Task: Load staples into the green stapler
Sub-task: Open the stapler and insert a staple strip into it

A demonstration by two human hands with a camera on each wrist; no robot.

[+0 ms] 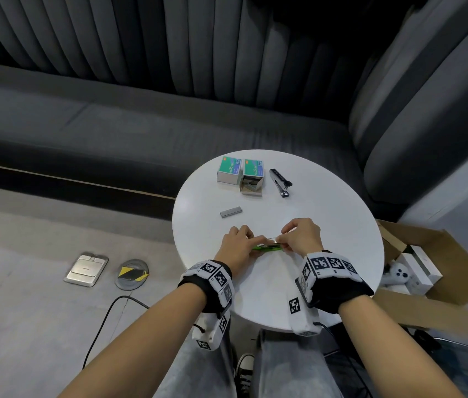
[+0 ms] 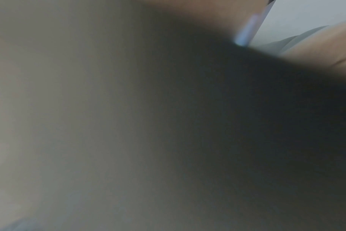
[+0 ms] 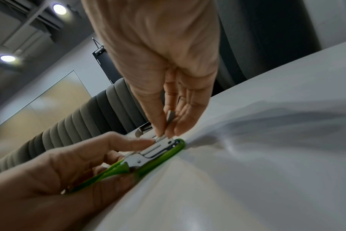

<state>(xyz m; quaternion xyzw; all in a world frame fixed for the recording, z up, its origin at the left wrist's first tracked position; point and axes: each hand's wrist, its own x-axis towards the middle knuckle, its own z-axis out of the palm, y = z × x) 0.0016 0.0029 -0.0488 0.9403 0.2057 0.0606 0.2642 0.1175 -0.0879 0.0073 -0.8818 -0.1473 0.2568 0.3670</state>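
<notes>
The green stapler [image 1: 267, 248] [image 3: 164, 154] lies flat on the white round table [image 1: 327, 211], its green top swung back and its metal magazine showing. My left hand [image 1: 255, 240] [image 3: 128, 150] grips its rear half, with the index finger stretched along the metal part. My right hand [image 1: 280, 241] [image 3: 165, 134] pinches a short grey staple strip [image 3: 171, 115] between thumb and fingers, its lower end touching the front of the magazine. The left wrist view is dark and blurred.
A loose staple strip [image 1: 231, 212] lies beyond my hands. Farther back stand a closed staple box [image 1: 229, 170], an open one [image 1: 253, 176] and a black stapler [image 1: 280, 182]. A grey sofa [image 1: 112, 124] rings the table; a cardboard box [image 1: 428, 268] sits on the floor at right.
</notes>
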